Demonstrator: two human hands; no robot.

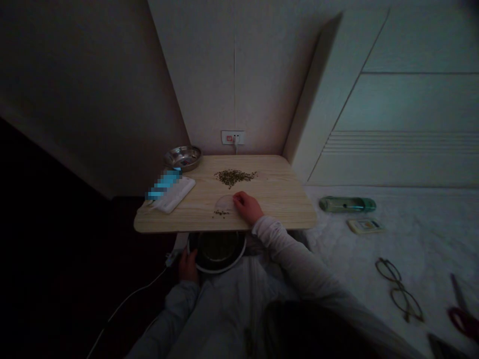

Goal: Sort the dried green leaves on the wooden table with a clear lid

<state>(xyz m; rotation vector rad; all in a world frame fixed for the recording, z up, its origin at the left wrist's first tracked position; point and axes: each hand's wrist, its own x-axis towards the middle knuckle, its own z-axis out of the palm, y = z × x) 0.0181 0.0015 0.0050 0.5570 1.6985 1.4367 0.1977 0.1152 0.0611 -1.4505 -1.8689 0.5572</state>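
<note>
My right hand [247, 206] rests on a small wooden table [284, 199], fingers curled closed beside a small clear disc or lid [224, 202]; what they pinch is too small to make out. A few green seeds [221, 213] lie just in front of the disc. A larger pile of seeds [235, 176] sits further back. My left hand [187, 265] grips the rim of a round bowl [217, 252] held below the table's near edge.
A metal dish [183, 157] stands at the table's back left, with a white flat object [175, 195] and a blurred blue item beside it. A wall socket [232, 137] is behind. On the bed at right lie a green bottle [347, 204], a card, glasses [398, 288] and scissors.
</note>
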